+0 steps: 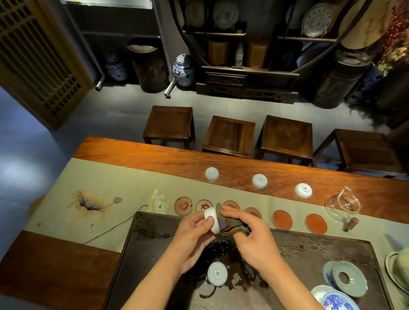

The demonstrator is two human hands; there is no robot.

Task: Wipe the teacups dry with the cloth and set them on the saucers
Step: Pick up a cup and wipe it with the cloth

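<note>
Left hand (192,231) pinches a white teacup (212,220) tipped on its side, thumb on the near wall, fingers curled behind; mouth seems to face right. Cup sits at the fingertips, at 1 o'clock from the palm, held over the dark tea tray (142,254).

Right hand (252,232) grips a brown tea cloth (231,225), fingers curled round the bunched folds. Cloth touches the cup's right side, at 9 o'clock from the right palm; whether it reaches inside the cup, cannot tell.

Risks, judged:
- Light fingertip pinch on a smooth wet cup; twisting cloth pressure from the right could spin it out and drop it on the tray.
- A second teacup (217,273) lies upside down right under the hands at 6 o'clock; a dropped cup could chip both.
- Saucers (183,205) line up at 12 o'clock, just past the hands; trailing cloth could drag one.

Three more upturned teacups (259,180) wait further out at 12 to 1 o'clock on the wooden table (129,148). Glass pitcher (342,202) at 2 o'clock, near the last saucer, well apart from the right hand, so elbow risk is low.
</note>
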